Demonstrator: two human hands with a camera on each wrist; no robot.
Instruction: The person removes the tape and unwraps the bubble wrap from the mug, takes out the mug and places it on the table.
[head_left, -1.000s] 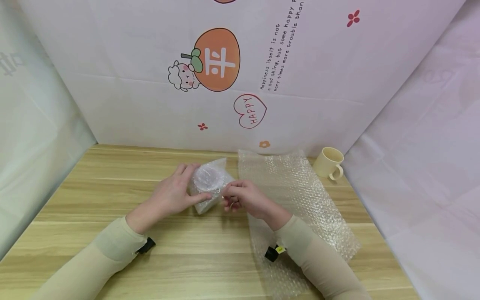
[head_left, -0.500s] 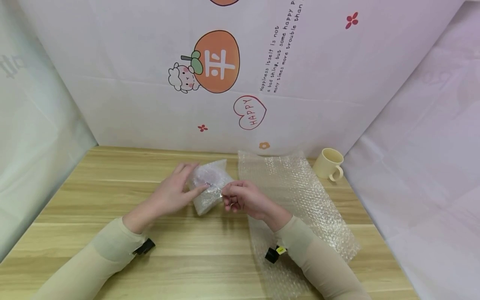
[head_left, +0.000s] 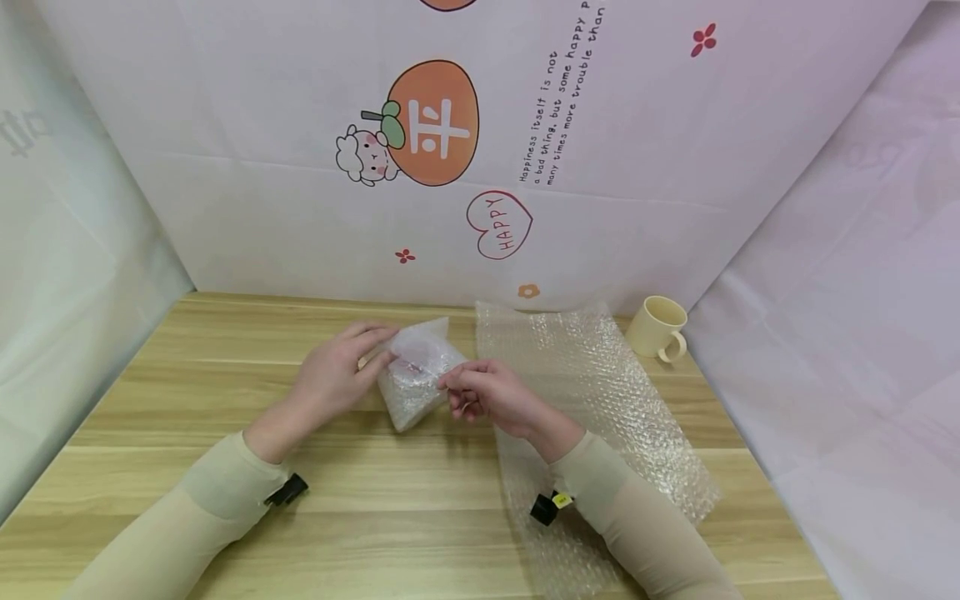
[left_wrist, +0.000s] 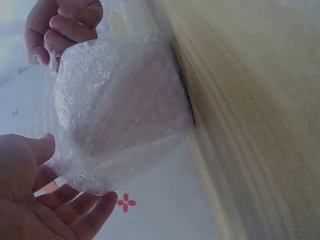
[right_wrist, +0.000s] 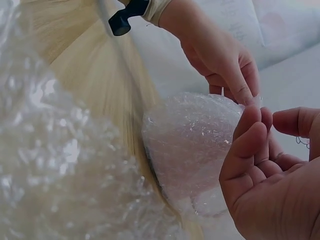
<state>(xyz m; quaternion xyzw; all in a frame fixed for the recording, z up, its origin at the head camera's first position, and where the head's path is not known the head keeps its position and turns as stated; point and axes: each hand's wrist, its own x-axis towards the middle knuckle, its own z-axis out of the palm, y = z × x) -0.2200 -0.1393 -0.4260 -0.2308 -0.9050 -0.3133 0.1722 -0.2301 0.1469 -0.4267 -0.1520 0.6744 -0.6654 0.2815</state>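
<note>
A pinkish object wrapped in bubble wrap, the wrapped bundle, stands on the table. My left hand holds its left side, thumb on the wrap and fingers curved round the far side. At the bundle's right edge my right hand is curled, with thumb and forefinger close together at the film; a bit of film shows at its fingertips in the left wrist view. The object's exact shape is blurred by the wrap.
A loose sheet of bubble wrap lies on the wooden table, partly under the right forearm. Beyond its far right corner stands a yellow mug. A printed white backdrop rises behind the table.
My left thumb has moved up and back across the wrap toward the left fingers, and the left hand has shifted slightly left. The right hand stays almost where it was.
</note>
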